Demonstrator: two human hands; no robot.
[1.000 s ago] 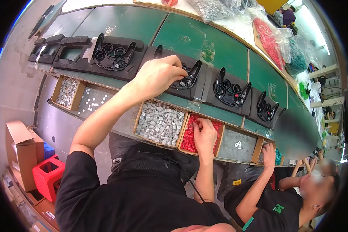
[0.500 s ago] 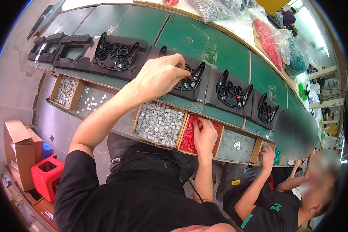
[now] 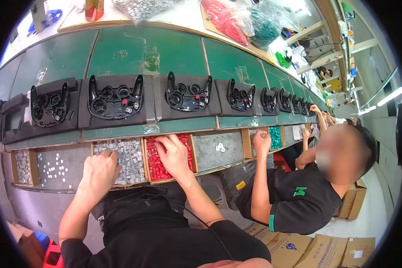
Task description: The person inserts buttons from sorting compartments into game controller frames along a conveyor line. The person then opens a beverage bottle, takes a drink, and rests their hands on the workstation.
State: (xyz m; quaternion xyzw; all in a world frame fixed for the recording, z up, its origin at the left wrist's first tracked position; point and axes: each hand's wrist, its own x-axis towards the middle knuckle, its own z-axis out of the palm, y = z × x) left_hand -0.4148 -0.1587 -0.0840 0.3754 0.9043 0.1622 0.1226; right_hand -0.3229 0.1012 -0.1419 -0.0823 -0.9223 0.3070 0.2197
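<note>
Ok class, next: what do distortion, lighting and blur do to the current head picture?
Head view: the lens bows the green bench and leaves black corners; head view: the tube light at the right glares white; head view: the nearest co-worker's head is smeared, while the left hand, right hand and red parts look fairly clear.

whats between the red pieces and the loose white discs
Grey pieces in a cardboard box, with the left hand over them; this shows in the head view.
</note>
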